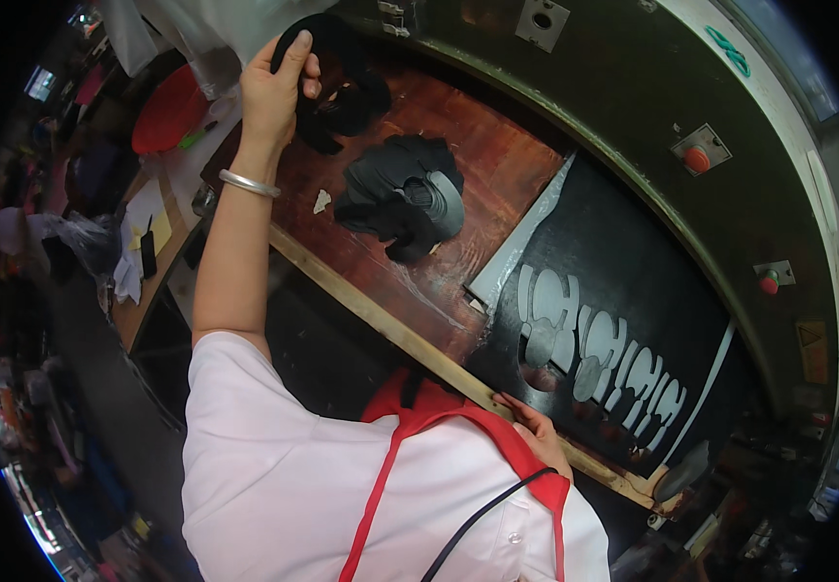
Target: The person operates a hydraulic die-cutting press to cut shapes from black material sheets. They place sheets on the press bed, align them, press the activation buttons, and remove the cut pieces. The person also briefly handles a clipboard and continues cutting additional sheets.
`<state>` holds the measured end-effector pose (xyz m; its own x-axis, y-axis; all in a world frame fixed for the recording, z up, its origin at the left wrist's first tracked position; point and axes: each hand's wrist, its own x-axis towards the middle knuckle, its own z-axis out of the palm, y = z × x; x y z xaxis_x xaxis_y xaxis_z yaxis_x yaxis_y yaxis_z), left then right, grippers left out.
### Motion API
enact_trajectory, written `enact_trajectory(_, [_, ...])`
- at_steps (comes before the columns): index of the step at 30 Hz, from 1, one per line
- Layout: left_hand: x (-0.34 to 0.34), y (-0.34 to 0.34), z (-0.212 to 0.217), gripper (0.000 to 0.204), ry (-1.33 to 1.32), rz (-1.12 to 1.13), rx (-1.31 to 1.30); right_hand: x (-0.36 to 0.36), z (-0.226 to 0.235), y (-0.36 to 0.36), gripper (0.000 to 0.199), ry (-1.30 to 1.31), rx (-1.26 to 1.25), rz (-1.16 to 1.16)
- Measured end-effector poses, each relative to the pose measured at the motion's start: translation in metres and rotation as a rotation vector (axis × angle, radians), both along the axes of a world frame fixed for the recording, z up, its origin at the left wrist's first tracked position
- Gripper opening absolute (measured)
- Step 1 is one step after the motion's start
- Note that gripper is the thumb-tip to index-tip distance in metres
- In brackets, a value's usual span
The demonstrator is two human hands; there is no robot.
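Note:
My left hand (282,89) is raised at the far left of the red-brown board, its fingers closed on a limp black curved cut piece (366,89). The piece loops down from the hand toward the board. Close to it lies a heap of dark grey and black cut pieces (395,189), stacked loosely. My right hand (539,434) rests by the wooden front edge (419,354), fingers stretched out and partly hidden by the red apron strap. Beyond that hand, pale curved pieces (594,335) lie in a row on a black sheet (633,252), with rounded grey pieces among them.
A large green machine beam (623,107) with red buttons (697,160) arches over the far side. Clear plastic film (526,238) lies between the red-brown board (497,145) and the black sheet. At left are a red round thing (169,109) and a side table with papers (143,233).

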<state>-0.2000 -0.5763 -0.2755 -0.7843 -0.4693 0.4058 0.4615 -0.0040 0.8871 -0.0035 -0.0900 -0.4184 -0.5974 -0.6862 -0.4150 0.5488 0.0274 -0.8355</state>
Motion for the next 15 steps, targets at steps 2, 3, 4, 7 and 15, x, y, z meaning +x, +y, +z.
enact_trajectory(2, [0.009,-0.001,0.01,0.022,-0.046,0.031,-0.13,-0.005,0.008,0.0,0.053,0.034,0.106,0.045])
enact_trajectory(3, [0.018,0.0,0.016,0.02,-0.081,-0.021,-0.191,-0.009,0.011,-0.001,0.052,0.008,0.132,0.036])
enact_trajectory(4, [0.028,0.001,0.022,0.019,-0.141,-0.056,-0.238,-0.011,0.014,-0.003,0.052,-0.019,0.157,0.027])
enact_trajectory(7, [0.062,0.0,0.036,0.014,-0.417,-0.257,-0.536,-0.014,0.021,-0.012,0.046,-0.032,0.229,0.002])
enact_trajectory(15, [0.048,0.053,-0.092,0.022,-0.422,-0.597,-1.197,-0.019,0.064,-0.013,0.044,-0.171,0.175,0.037])
